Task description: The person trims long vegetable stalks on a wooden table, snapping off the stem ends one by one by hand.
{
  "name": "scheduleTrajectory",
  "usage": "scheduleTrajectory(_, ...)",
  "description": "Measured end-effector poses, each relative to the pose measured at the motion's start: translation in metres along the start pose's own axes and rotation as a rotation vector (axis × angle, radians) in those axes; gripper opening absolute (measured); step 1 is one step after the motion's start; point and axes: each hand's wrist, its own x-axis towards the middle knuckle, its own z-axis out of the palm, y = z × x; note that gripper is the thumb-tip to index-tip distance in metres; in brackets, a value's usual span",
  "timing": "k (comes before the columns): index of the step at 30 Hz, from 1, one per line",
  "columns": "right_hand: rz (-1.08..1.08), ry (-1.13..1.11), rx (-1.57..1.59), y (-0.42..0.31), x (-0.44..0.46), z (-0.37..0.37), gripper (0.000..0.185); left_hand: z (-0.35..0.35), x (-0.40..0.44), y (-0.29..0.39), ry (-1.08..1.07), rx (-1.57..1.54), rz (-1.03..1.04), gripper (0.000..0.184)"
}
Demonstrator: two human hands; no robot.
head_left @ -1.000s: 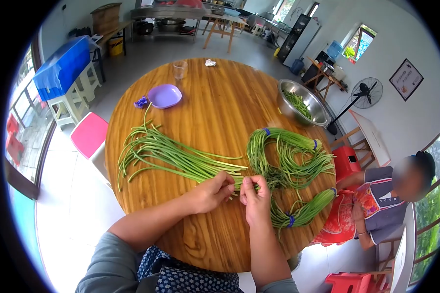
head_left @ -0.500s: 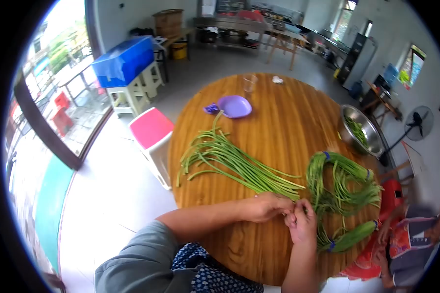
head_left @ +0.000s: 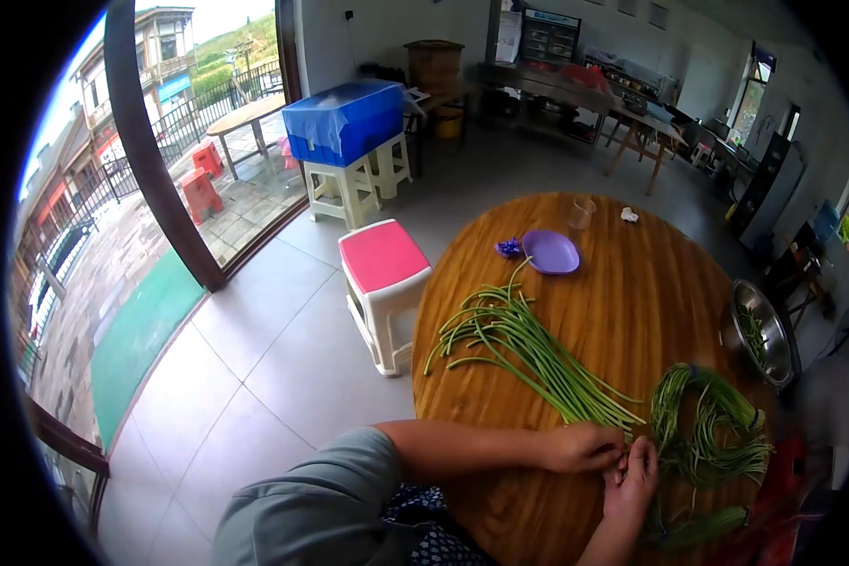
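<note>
Over the near right part of the round wooden table [head_left: 495,401], my left hand [head_left: 583,447] and my right hand [head_left: 630,479] meet with fingers pinched together. Whatever lies between the fingertips is too small and covered to make out. Just beyond my left hand is a loose spread of long green stalks [head_left: 547,363], their near ends by my knuckles. To the right of my hands lie tied bundles of thinner green stalks [head_left: 670,406], curled round with blue bands. Another tied green bundle [head_left: 712,528] lies nearer the edge, partly dim.
Farther back on the table are a purple dish [head_left: 551,253], a small purple bunch [head_left: 507,248], a clear cup [head_left: 582,213] and crumpled white paper [head_left: 629,215]. A metal bowl [head_left: 772,344] with green pieces stands at right. A pink-topped stool [head_left: 382,257] stands left.
The view has swung left, so the table and hands appear farther right and lower. My hands stay pinched together beside the stalks. The other person at the right has mostly left the view.
</note>
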Motion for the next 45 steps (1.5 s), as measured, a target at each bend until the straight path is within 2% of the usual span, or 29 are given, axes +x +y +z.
scheduleTrajectory(2,-0.158,0.033,-0.28,0.003,0.003,-0.006,0.021,-0.002,-0.002,0.005,-0.035,0.14,-0.062,0.013)
scheduleTrajectory(3,-0.546,0.013,-0.763,0.007,0.004,-0.008,0.023,-0.001,-0.002,0.0,-0.024,0.141,-0.07,0.013)
scheduleTrajectory(4,-0.538,0.005,-0.768,0.005,-0.004,0.002,0.023,0.002,-0.001,-0.006,0.01,0.195,-0.078,0.013)
scheduleTrajectory(6,-1.034,-0.162,-1.139,0.003,-0.027,0.02,0.023,0.003,-0.004,-0.017,0.035,0.237,-0.09,0.014)
scheduleTrajectory(7,-1.018,-0.195,-1.067,0.003,-0.031,0.024,0.02,-0.004,-0.004,-0.015,0.061,0.177,-0.178,0.015)
scheduleTrajectory(8,-0.869,-0.156,-0.927,0.0,-0.036,0.027,0.019,-0.008,0.0,-0.015,0.06,0.109,-0.254,0.017)
scheduleTrajectory(9,-0.808,-0.13,-0.645,0.007,-0.023,0.021,0.019,-0.014,0.001,-0.003,0.069,0.031,-0.288,0.019)
scheduleTrajectory(10,-0.513,-0.072,-0.408,-0.003,-0.024,0.02,0.021,-0.013,0.004,0.002,0.095,-0.084,-0.251,0.022)
scheduleTrajectory(11,-0.403,-0.142,-0.177,-0.008,-0.016,0.013,0.023,-0.016,0.009,0.017,0.074,-0.261,-0.374,0.026)
scheduleTrajectory(12,-0.151,-0.147,0.091,-0.014,-0.014,0.004,0.02,-0.016,0.009,0.016,0.078,-0.195,-0.345,0.03)
scheduleTrajectory(13,-0.025,-0.13,0.23,-0.01,-0.004,-0.009,0.019,-0.016,0.01,0.021,0.071,-0.25,-0.453,0.031)
scheduleTrajectory(14,0.106,-0.144,0.384,-0.007,0.003,-0.015,0.018,-0.016,0.008,0.019,0.047,-0.274,-0.431,0.032)
scheduleTrajectory(16,0.136,-0.081,0.329,-0.009,0.002,-0.007,0.016,-0.012,0.008,0.016,0.012,-0.325,-0.373,0.035)
scheduleTrajectory(18,0.07,-0.14,0.159,-0.01,-0.003,0.003,0.017,-0.012,0.003,0.011,-0.035,-0.14,-0.294,0.041)
scheduleTrajectory(20,0.051,-0.158,0.118,-0.008,-0.007,0.009,0.015,-0.011,-0.001,0.007,-0.058,-0.101,-0.287,0.04)
scheduleTrajectory(22,-0.135,-0.205,-0.248,0.002,-0.003,0.005,0.011,-0.005,-0.003,-0.006,-0.077,-0.035,-0.217,0.034)
scheduleTrajectory(23,-0.22,-0.142,-0.346,0.008,0.001,0.004,0.01,-0.002,-0.004,-0.009,-0.035,-0.072,-0.276,0.019)
scheduleTrajectory(24,-0.345,-0.122,-0.448,0.014,0.005,-0.003,0.013,-0.003,-0.001,-0.003,-0.062,-0.091,-0.256,0.019)
scheduleTrajectory(26,-0.418,-0.075,-0.604,0.003,0.0,0.0,0.014,-0.011,0.003,0.021,-0.111,0.121,-0.362,0.011)
scheduleTrajectory(27,-0.44,-0.067,-0.646,0.0,-0.002,0.002,0.016,-0.012,0.004,0.022,-0.123,0.114,-0.347,0.011)
scheduleTrajectory(30,-0.479,-0.121,-0.672,-0.007,-0.007,0.008,0.018,-0.013,0.004,0.021,-0.115,-0.019,-0.44,0.01)
scheduleTrajectory(34,-0.447,-0.162,-0.621,-0.005,-0.007,0.004,0.016,-0.014,0.0,0.017,-0.115,-0.03,-0.306,0.007)
scheduleTrajectory(36,-0.007,-0.341,0.002,-0.003,-0.004,-0.007,0.013,-0.02,0.001,0.016,-0.149,0.17,-0.004,0.005)
scheduleTrajectory(39,0.052,-0.413,0.144,0.001,-0.003,-0.007,0.014,-0.025,0.005,0.013,-0.172,0.258,0.137,0.007)
scheduleTrajectory(40,0.048,-0.425,0.149,0.001,-0.002,-0.006,0.014,-0.026,0.006,0.016,-0.17,0.272,0.14,0.007)
scheduleTrajectory(43,-0.002,-0.185,-0.049,-0.004,-0.003,-0.001,0.012,-0.017,0.005,0.023,-0.128,0.271,-0.056,0.008)
scheduleTrajectory(44,-0.004,-0.192,-0.05,-0.005,-0.001,-0.001,0.012,-0.014,0.005,0.026,-0.123,0.276,-0.054,0.008)
scheduleTrajectory(45,-0.08,-0.163,-0.181,-0.004,0.001,-0.003,0.012,-0.011,0.005,0.03,-0.128,0.274,-0.128,0.01)
